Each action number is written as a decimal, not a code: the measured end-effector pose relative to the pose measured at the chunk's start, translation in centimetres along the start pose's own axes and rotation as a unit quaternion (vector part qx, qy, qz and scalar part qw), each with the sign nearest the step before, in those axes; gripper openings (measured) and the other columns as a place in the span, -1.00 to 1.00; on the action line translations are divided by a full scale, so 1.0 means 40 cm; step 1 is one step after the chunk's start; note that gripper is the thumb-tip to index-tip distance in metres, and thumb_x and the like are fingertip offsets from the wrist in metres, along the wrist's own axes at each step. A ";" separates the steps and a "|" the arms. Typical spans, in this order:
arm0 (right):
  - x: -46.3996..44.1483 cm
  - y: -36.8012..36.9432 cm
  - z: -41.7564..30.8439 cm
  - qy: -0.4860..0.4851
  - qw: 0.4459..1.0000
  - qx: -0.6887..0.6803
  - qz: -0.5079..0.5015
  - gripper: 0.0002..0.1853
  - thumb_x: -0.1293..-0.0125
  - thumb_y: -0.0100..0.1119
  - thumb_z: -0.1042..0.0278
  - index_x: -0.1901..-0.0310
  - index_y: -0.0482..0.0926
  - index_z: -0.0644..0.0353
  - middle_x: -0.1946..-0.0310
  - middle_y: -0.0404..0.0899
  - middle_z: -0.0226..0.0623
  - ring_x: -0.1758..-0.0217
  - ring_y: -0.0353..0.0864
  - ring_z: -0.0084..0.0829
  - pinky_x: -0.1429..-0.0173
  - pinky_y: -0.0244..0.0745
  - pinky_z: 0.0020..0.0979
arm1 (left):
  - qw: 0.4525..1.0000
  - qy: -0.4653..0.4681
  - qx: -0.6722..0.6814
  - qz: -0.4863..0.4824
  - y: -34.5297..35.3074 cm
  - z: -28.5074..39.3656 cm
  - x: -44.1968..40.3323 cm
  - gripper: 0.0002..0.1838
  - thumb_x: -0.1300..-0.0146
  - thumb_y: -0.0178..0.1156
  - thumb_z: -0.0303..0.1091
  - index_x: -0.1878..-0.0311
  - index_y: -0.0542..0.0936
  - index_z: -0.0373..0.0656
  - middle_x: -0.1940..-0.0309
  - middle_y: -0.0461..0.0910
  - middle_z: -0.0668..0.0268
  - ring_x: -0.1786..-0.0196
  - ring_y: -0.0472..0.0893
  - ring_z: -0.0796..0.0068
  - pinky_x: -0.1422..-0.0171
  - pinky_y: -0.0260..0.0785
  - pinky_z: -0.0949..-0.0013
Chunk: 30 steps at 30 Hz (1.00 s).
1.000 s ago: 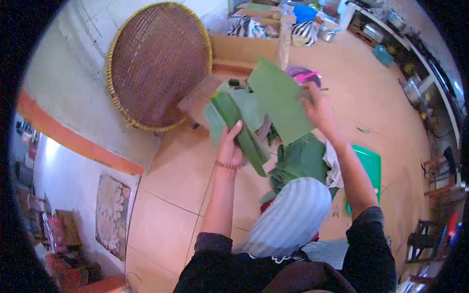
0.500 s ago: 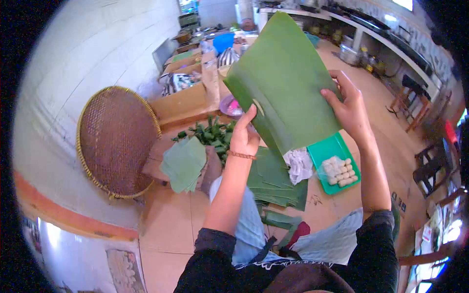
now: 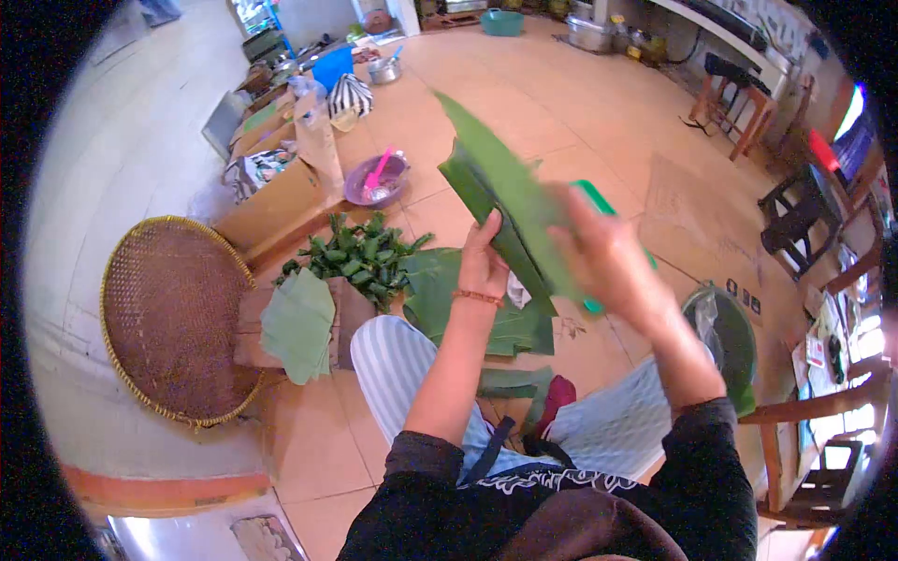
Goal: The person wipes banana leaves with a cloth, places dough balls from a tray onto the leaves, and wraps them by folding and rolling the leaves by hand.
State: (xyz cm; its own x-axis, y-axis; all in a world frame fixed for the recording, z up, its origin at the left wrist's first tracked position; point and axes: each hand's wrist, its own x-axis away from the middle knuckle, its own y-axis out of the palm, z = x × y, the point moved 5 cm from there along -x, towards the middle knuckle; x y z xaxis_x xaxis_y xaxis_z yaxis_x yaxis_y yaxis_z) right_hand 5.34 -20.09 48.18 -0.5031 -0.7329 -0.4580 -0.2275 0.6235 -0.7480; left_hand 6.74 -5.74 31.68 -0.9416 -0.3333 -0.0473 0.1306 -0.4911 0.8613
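**Broad green leaf (image 3: pixel 505 182) held up above an orange-tan tiled floor (image 3: pixel 599 112)**

At far left, a round brown woven tray with a yellowish rim (image 3: pixel 106 313) leans on its side against a white wall (image 3: pixel 122 159). Just beside it, a stack of pale green cut leaf pieces (image 3: pixel 297 325) lies on a flat brown board (image 3: pixel 253 332). Behind these stands an open brown cardboard box (image 3: pixel 276 213) with mixed items inside. Next comes a heap of small dark green leafy bundles (image 3: pixel 365 252), and beyond it a purple plastic bowl (image 3: pixel 351 187) with a bright pink utensil (image 3: pixel 380 168) in it.

At centre, several flat green leaf sheets (image 3: pixel 426 280) are spread on the floor near 1 pale blue striped trouser leg (image 3: pixel 393 360). Above them, the left hand (image 3: pixel 482 265), with a brown beaded bracelet (image 3: pixel 479 297) at its wrist, grips the leaf, thumb pressed on the near layer. The leaf slants up and away in at least 2 layers; whether it is 1 folded sheet or more, I cannot tell.

To the right, the right hand (image 3: pixel 599 248) is blurred at the leaf's right edge; whether its fingers grip, I cannot tell. Behind it, a bright green plastic tray (image 3: pixel 593 197) shows only in part. At far right sits a round dark green container (image 3: pixel 744 346) with clear plastic in it.
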 end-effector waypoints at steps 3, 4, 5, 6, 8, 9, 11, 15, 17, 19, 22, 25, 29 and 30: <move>0.060 0.170 -0.010 -0.034 0.996 0.027 -0.075 -0.51 -0.09 -0.02 0.55 -0.13 0.26 0.21 0.42 0.50 0.05 0.38 0.55 -0.03 0.33 0.46 -0.16 | 0.971 -0.012 0.091 -0.219 -0.065 -0.074 -0.013 -0.58 -0.31 -0.04 -0.10 -0.09 0.39 -0.19 0.01 0.49 0.21 0.05 0.53 0.37 0.01 0.44 0.31; 0.074 0.202 -0.034 -0.070 0.994 -0.026 -0.082 -0.46 -0.07 -0.04 0.58 -0.16 0.22 0.18 0.44 0.49 0.04 0.36 0.55 -0.03 0.29 0.48 -0.19 | 0.967 -0.023 0.102 -0.233 -0.082 -0.095 -0.001 -0.58 -0.31 -0.05 -0.10 -0.09 0.39 -0.20 0.01 0.48 0.21 0.05 0.53 0.37 0.01 0.43 0.31; 0.083 0.235 -0.053 -0.032 0.992 -0.037 -0.117 -0.59 -0.12 0.00 0.56 -0.07 0.35 0.23 0.41 0.54 -0.04 0.34 0.59 -0.14 0.19 0.49 -0.28 | 0.968 -0.037 0.109 -0.224 -0.107 -0.118 0.018 -0.58 -0.31 -0.05 -0.09 -0.09 0.39 -0.20 0.01 0.48 0.21 0.05 0.53 0.37 0.01 0.43 0.31; 0.091 0.233 -0.048 -0.032 0.993 -0.089 -0.067 -0.64 -0.13 0.02 0.55 -0.01 0.39 0.25 0.40 0.55 -0.07 0.33 0.59 -0.20 0.18 0.48 -0.31 | 0.970 -0.052 0.113 -0.208 -0.125 -0.132 0.044 -0.57 -0.31 -0.05 -0.09 -0.09 0.39 -0.20 0.01 0.48 0.21 0.05 0.53 0.37 0.01 0.43 0.31; 0.109 0.228 -0.021 -0.030 0.980 -0.194 0.034 -0.76 -0.17 0.07 0.51 0.10 0.48 0.29 0.37 0.58 -0.15 0.32 0.59 -0.33 0.15 0.47 -0.38 | 0.978 -0.086 0.114 -0.150 -0.162 -0.154 0.089 -0.57 -0.31 -0.05 -0.08 -0.09 0.39 -0.20 0.01 0.48 0.22 0.05 0.53 0.37 0.01 0.43 0.31; 0.122 0.213 0.021 0.061 0.975 -0.196 0.079 -0.84 -0.18 0.13 0.45 0.23 0.54 0.33 0.32 0.60 -0.24 0.33 0.55 -0.49 0.20 0.46 -0.45 | 0.980 -0.105 0.111 -0.124 -0.173 -0.169 0.109 -0.57 -0.31 -0.05 -0.08 -0.09 0.39 -0.20 0.01 0.48 0.22 0.05 0.53 0.37 0.01 0.43 0.31; 0.159 0.210 0.135 0.139 0.972 -0.130 0.136 -0.82 -0.19 0.14 0.45 0.19 0.52 0.32 0.35 0.58 -0.30 0.35 0.52 -0.55 0.23 0.46 -0.47 | 0.980 -0.132 0.117 -0.091 -0.196 -0.192 0.152 -0.56 -0.31 -0.06 -0.07 -0.09 0.39 -0.20 0.01 0.48 0.22 0.05 0.53 0.37 0.01 0.43 0.31; 0.260 0.310 0.277 0.287 0.895 -0.332 0.078 -0.80 -0.19 0.17 0.43 0.18 0.44 0.27 0.35 0.48 -0.45 0.30 0.45 -0.63 0.24 0.41 -0.55 | 0.976 -0.170 0.125 -0.058 -0.216 -0.240 0.206 -0.55 -0.31 -0.06 -0.06 -0.09 0.38 -0.20 0.01 0.48 0.22 0.05 0.52 0.38 0.02 0.43 0.31; 0.298 0.336 0.297 0.302 0.877 -0.359 0.106 -0.77 -0.12 0.25 0.38 0.22 0.48 0.23 0.35 0.52 -0.42 0.27 0.49 -0.57 0.19 0.43 -0.52 | 0.974 -0.182 0.126 -0.049 -0.223 -0.255 0.227 -0.55 -0.31 -0.07 -0.05 -0.09 0.38 -0.20 0.01 0.48 0.22 0.05 0.52 0.38 0.02 0.43 0.31; 0.320 0.356 0.303 0.314 0.863 -0.376 0.122 -0.74 -0.07 0.30 0.36 0.23 0.49 0.22 0.35 0.52 -0.41 0.25 0.50 -0.54 0.17 0.43 -0.50 | 0.972 -0.192 0.129 -0.042 -0.225 -0.266 0.240 -0.54 -0.31 -0.07 -0.05 -0.10 0.38 -0.20 0.01 0.48 0.22 0.05 0.52 0.38 0.02 0.42 0.31; 0.337 0.378 0.298 0.324 0.850 -0.393 0.135 -0.70 -0.04 0.33 0.35 0.24 0.46 0.23 0.37 0.49 -0.41 0.26 0.47 -0.55 0.15 0.41 -0.51 | 0.971 -0.200 0.125 -0.038 -0.228 -0.281 0.252 -0.53 -0.31 -0.08 -0.04 -0.10 0.38 -0.21 0.01 0.48 0.22 0.05 0.52 0.38 0.02 0.42 0.31; 0.348 0.384 0.291 0.331 0.842 -0.399 0.148 -0.70 -0.04 0.32 0.37 0.23 0.42 0.23 0.35 0.45 -0.42 0.25 0.43 -0.58 0.15 0.38 -0.53 | 0.970 -0.209 0.117 -0.034 -0.232 -0.293 0.259 -0.53 -0.31 -0.08 -0.03 -0.10 0.38 -0.21 0.01 0.48 0.22 0.05 0.52 0.38 0.02 0.42 0.31; 0.360 0.382 0.296 0.344 0.845 -0.377 0.161 -0.71 -0.09 0.29 0.42 0.22 0.38 0.21 0.31 0.39 -0.44 0.22 0.39 -0.63 0.14 0.34 -0.57 | 0.970 -0.219 0.105 -0.029 -0.241 -0.297 0.262 -0.52 -0.31 -0.09 -0.02 -0.10 0.38 -0.21 0.01 0.47 0.22 0.05 0.51 0.39 0.02 0.42 0.31; 0.364 0.381 0.295 0.349 0.840 -0.379 0.172 -0.71 -0.08 0.29 0.41 0.22 0.37 0.21 0.31 0.39 -0.44 0.22 0.39 -0.62 0.13 0.34 -0.57 | 0.969 -0.221 0.103 -0.029 -0.241 -0.299 0.261 -0.51 -0.31 -0.09 -0.01 -0.10 0.38 -0.21 0.01 0.47 0.22 0.05 0.51 0.39 0.02 0.42 0.31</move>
State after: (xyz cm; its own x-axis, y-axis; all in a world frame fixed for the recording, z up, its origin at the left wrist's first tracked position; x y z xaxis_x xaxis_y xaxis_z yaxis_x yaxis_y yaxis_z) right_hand 4.41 -24.46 24.44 -0.9536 -0.3010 0.0062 -0.3009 0.9536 0.0135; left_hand -0.62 -14.09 16.84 -0.9923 0.0903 0.0845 0.0524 -0.3118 0.9487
